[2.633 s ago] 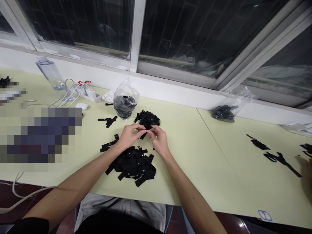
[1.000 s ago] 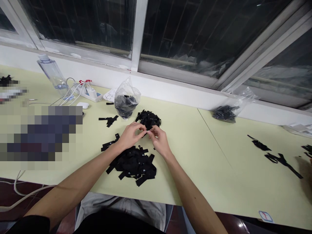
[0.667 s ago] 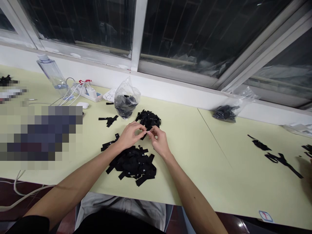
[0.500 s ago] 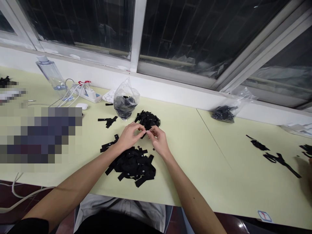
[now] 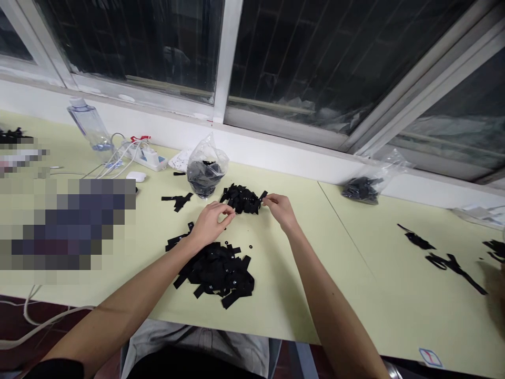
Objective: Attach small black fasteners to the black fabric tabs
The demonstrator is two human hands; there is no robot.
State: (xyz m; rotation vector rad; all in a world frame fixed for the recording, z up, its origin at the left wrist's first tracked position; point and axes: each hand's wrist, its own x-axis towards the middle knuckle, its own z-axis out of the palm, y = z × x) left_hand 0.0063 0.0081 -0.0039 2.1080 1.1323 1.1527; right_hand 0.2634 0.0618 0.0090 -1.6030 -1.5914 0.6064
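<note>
My left hand (image 5: pixel 212 222) hovers between two heaps, thumb and index finger pinched together; whatever lies between the fingertips is too small to make out. To its right, my right hand (image 5: pixel 281 210) pinches a short black fabric strip (image 5: pixel 263 195) at the right edge of the far pile of black strips (image 5: pixel 240 199). Nearer to me lies a larger pile of black strips (image 5: pixel 219 271), some bearing small white marks. Small black rings (image 5: pixel 250 247) rest on the table between the piles.
A clear plastic bag (image 5: pixel 207 173) of black pieces stands behind the far pile. Loose strips (image 5: pixel 179 201) lie left of it. A water bottle (image 5: pixel 90 129) and a power strip (image 5: pixel 148 157) with cables are at the back left. Another bag (image 5: pixel 361 189) lies against the back wall.
The hands were together at the near edge of the far pile. My right hand has moved right and away to the pile's right side, where it pinches a strip. My left hand stays pinched.
</note>
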